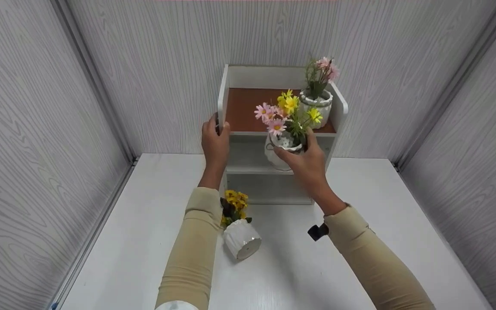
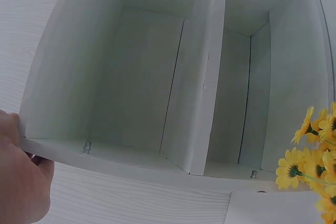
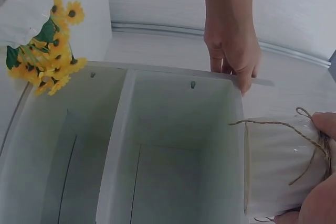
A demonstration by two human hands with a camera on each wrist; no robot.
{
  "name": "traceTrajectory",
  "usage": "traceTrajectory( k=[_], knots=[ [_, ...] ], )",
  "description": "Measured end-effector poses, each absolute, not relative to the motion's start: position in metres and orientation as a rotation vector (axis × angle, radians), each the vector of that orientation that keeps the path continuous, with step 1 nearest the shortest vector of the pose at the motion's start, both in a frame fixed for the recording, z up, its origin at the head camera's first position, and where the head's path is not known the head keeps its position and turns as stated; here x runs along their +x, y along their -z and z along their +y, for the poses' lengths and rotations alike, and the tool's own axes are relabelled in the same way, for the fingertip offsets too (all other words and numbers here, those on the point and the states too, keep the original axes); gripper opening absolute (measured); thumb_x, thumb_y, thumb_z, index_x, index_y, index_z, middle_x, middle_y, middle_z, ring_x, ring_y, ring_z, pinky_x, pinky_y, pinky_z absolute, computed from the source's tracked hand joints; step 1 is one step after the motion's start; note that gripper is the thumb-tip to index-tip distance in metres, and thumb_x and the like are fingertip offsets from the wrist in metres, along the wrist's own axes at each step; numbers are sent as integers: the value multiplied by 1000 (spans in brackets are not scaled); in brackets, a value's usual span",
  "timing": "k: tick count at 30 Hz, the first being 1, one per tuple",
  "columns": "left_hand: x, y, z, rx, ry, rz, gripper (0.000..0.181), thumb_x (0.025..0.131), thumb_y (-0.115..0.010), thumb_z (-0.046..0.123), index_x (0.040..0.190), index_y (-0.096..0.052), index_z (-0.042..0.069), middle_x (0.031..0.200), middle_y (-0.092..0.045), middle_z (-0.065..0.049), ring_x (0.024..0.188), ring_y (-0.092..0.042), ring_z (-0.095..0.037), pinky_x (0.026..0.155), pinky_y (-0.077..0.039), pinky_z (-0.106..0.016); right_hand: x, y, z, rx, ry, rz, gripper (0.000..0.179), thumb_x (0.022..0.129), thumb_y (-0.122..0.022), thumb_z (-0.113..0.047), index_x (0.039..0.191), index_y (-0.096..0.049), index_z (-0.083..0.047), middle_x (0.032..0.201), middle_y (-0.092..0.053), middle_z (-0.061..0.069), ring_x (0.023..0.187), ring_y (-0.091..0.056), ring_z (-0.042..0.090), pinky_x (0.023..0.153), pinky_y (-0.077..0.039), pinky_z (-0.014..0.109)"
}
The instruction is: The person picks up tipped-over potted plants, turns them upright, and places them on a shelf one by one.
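The pot [image 1: 277,160], white, tied with twine and filled with pink and yellow flowers [image 1: 290,105], was found gripped between the thumb and fingers of the right hand [image 1: 309,165] at the front edge of the shelf's [image 1: 222,92] brown top board [image 1: 248,110]; whether its base touched the board could not be told. The left hand [image 1: 216,144] was closed on the shelf's left side panel, near its front edge. A second pot [image 1: 324,113], with pink flowers, stood upright at the board's right end, while a third pot [image 1: 240,236], with yellow flowers, lay tipped over on the white table [image 1: 282,267] before the shelf.
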State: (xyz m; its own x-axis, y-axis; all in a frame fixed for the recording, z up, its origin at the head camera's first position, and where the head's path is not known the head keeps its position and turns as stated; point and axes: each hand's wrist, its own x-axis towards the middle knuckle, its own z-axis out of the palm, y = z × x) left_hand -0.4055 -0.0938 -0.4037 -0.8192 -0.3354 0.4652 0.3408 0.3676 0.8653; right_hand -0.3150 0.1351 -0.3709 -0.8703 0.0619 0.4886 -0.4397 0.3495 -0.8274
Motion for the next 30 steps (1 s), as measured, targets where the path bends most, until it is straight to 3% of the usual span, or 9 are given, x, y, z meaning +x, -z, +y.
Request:
traceTrajectory(
  k=[13, 20, 30],
  knots=[
    [-406, 402, -93, 2, 1520, -2036, 50, 104, -55, 29, 149, -48, 8, 127, -57, -13, 118, -58, -23, 99, -52, -40, -348, 344, 132, 265, -1434, -2202, 95, 76, -88, -42, 154, -39, -15, 142, -57, 12, 129, -55, 21, 105, -47, 39],
    [-403, 403, -92, -12, 1518, -2055, 50, 104, -54, 28, 149, -47, 7, 125, -56, -14, 118, -58, -24, 100, -51, -40, -365, 341, 126, 264, -1459, -2163, 83, 76, -88, -36, 145, -48, -13, 133, -61, 10, 122, -58, 20, 101, -49, 39],
    [-407, 404, -94, -2, 1423, -2071, 48, 105, -55, 28, 147, -49, 7, 125, -56, -14, 117, -57, -25, 99, -50, -40, -382, 331, 118, 181, -1588, -2200, 96, 78, -86, -38, 154, -36, -7, 147, -49, 13, 130, -53, 23, 105, -47, 38]
  ],
)
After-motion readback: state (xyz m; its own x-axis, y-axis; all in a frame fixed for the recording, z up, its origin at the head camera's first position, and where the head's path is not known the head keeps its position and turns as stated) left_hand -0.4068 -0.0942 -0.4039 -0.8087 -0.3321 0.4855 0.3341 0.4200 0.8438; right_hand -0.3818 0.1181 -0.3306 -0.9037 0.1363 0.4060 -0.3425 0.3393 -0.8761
